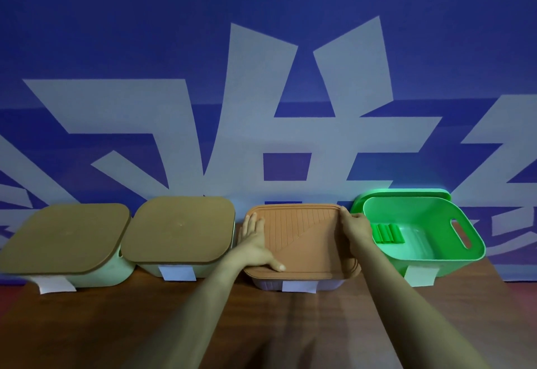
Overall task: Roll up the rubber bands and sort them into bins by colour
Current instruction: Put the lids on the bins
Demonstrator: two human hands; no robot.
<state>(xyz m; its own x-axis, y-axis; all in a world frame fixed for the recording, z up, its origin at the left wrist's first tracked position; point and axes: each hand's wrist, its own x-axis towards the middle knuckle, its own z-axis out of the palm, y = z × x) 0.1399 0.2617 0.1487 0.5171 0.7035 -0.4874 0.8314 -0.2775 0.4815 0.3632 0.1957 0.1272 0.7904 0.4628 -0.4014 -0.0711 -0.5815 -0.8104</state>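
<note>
Four bins line the far edge of the wooden table [116, 325] in the head view. Our left hand [255, 245] lies flat on the orange lid [305, 238] at its 9 o'clock side, fingers straight and slightly spread, thumb along the near edge, seemingly to steady it. Our right hand [356, 229] curls its fingers over the lid's 3 o'clock edge and grips it, we judge to lift or seat it. At 3 o'clock the green bin [476, 240] stands open, its green lid [404, 193] propped behind at 12 o'clock. The rolled green bands [388, 233] lie inside it. Two tan-lidded bins [180, 227] sit covered at 9 o'clock.
</note>
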